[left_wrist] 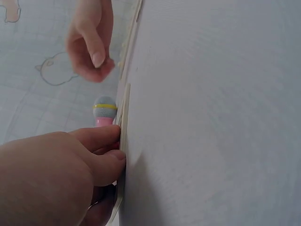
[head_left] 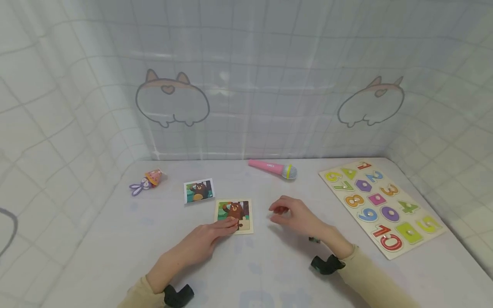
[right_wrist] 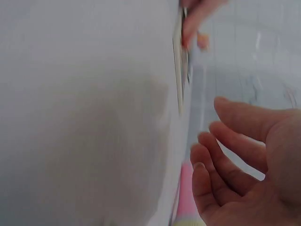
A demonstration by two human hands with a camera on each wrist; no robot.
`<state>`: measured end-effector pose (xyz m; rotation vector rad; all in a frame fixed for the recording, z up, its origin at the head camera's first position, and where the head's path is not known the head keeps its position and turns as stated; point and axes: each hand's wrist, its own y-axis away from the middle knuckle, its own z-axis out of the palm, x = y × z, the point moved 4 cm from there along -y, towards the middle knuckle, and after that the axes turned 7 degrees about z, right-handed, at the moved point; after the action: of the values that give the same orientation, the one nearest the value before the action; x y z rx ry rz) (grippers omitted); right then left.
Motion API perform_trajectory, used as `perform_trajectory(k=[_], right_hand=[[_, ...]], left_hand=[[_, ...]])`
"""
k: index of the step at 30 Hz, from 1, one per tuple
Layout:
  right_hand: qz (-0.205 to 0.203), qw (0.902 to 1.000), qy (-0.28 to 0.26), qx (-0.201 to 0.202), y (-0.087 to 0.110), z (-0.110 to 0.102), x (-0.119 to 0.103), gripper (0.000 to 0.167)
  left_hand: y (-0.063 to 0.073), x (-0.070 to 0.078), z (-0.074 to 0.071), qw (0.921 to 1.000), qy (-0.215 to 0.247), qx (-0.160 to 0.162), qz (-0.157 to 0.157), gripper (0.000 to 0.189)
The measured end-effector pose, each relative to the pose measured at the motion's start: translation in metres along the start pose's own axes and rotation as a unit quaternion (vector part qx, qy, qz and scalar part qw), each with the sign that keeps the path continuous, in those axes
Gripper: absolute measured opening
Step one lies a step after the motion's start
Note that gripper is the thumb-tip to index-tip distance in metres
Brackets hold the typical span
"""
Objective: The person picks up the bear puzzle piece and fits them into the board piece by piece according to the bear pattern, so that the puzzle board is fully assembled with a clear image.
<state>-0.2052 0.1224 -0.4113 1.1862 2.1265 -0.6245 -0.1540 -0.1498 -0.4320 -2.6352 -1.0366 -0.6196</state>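
Observation:
A square wooden bear puzzle [head_left: 246,209] with a pale frame lies flat on the table, bare wood showing at the lower right of its picture. My left hand [head_left: 206,240] rests its fingertips on the puzzle's lower part. In the left wrist view the thumb and fingers of that left hand [left_wrist: 56,174] meet the thin board seen edge-on. My right hand [head_left: 294,215] hovers to the right of the puzzle, fingers loosely bent. Nothing shows between its fingers in the right wrist view, where the hand [right_wrist: 249,165] is apart from the tabletop. A small dark green piece [head_left: 314,240] lies partly hidden by the right forearm.
Left of the puzzle lies a bear picture card [head_left: 199,191], with a purple rabbit toy [head_left: 146,182] farther left. A pink toy microphone [head_left: 272,167] lies at the back. A number puzzle board [head_left: 381,205] covers the right side. Patterned curtains [head_left: 246,85] surround the table.

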Motion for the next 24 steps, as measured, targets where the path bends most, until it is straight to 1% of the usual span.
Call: perform_trajectory(k=[5, 10, 16, 24], right_hand=[[0.033, 0.9994, -0.001, -0.008, 0.025, -0.028, 0.024, 0.026], [0.063, 0.9978, 0.014, -0.018, 0.045, -0.045, 0.042, 0.028], [0.062, 0.9974, 0.028, -0.022, 0.060, -0.056, 0.056, 0.030], [0.070, 0.9962, 0.028, -0.044, 0.069, -0.064, 0.073, 0.034]], left_hand=[[0.001, -0.001, 0.000, 0.9998, 0.016, 0.000, -0.016, 0.040], [0.001, -0.002, -0.001, 0.9995, 0.022, -0.005, -0.024, 0.040], [0.001, -0.001, -0.001, 0.9995, 0.024, -0.006, -0.022, 0.040], [0.000, 0.000, -0.001, 0.9993, 0.028, -0.006, -0.025, 0.038]])
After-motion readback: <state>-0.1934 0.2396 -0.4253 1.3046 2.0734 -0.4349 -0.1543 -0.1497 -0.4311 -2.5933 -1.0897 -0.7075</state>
